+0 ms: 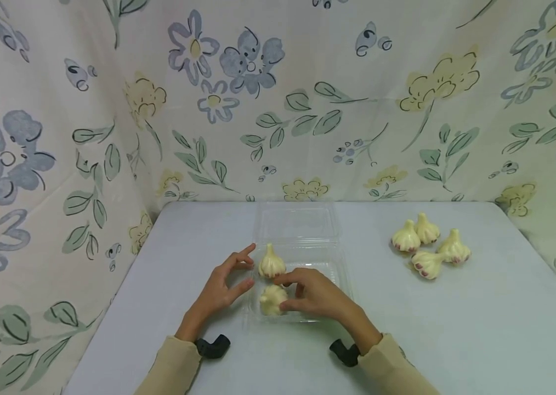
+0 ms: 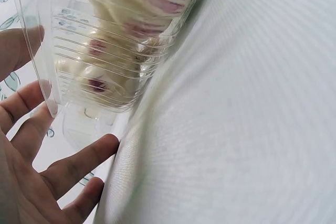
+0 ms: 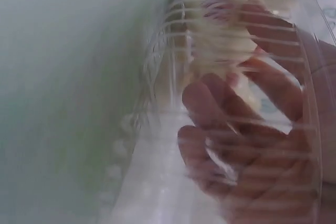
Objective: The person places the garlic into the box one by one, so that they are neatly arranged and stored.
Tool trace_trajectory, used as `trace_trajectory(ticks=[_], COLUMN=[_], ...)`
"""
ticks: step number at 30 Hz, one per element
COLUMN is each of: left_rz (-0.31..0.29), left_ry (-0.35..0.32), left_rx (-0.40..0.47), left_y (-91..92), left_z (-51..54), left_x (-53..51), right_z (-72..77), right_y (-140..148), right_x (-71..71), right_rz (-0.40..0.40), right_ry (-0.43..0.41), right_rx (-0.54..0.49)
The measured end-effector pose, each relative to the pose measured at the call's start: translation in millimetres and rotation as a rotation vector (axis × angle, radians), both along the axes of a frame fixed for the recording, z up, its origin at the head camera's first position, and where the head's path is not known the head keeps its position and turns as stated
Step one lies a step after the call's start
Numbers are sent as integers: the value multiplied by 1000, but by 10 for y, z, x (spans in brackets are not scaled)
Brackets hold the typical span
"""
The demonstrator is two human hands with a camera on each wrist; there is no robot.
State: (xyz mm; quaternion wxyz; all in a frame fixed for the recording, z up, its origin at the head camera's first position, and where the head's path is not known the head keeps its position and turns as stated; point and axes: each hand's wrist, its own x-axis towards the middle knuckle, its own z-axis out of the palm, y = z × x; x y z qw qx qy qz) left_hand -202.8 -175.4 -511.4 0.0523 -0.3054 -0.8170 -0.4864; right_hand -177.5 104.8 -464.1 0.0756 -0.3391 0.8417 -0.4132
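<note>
A clear plastic clamshell container (image 1: pixel 346 285) sits on the table with its lid folded back. Two whitish garlic bulbs with purple marks lie along its left side: the far bulb (image 1: pixel 271 264) stem up, the near bulb (image 1: pixel 272 300) tipped over. My right hand (image 1: pixel 315 293) reaches into the container and holds the near bulb between thumb and fingers; the right wrist view shows this hand (image 3: pixel 262 145) blurred through the ribbed wall. At the container's left edge is my left hand (image 1: pixel 223 282), fingers spread and loosely bent, fingertips (image 2: pixel 37 90) against the rim.
Several more garlic bulbs (image 1: pixel 427 247) sit in a group at the back right of the white table (image 1: pixel 455 329). The transparent lid (image 1: pixel 298 222) lies toward the back edge. A floral curtain (image 1: pixel 307 109) hangs behind and at the sides.
</note>
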Motion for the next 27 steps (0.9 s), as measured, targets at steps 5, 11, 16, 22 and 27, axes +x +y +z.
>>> trace_trajectory(ticks=[5,11,16,22,27], left_rz=[2,-6,-7,0,8], left_ry=[4,22,30,22,40], left_rx=[0,8,10,9,3], left_y=[-4,-2,2,5,15], left_z=[-4,-8,-15,-4,8], left_x=[-3,-2,-3,-1,-3], right_z=[8,20,33,58,100], right_y=[-74,-112,-81,38,198], right_x=[-3,3,1,-5,-14], right_rz=[-29,-53,-46,-42,-88], right_ry=[-2,9,14,-12,-41], right_rx=[53,83,63,22,16])
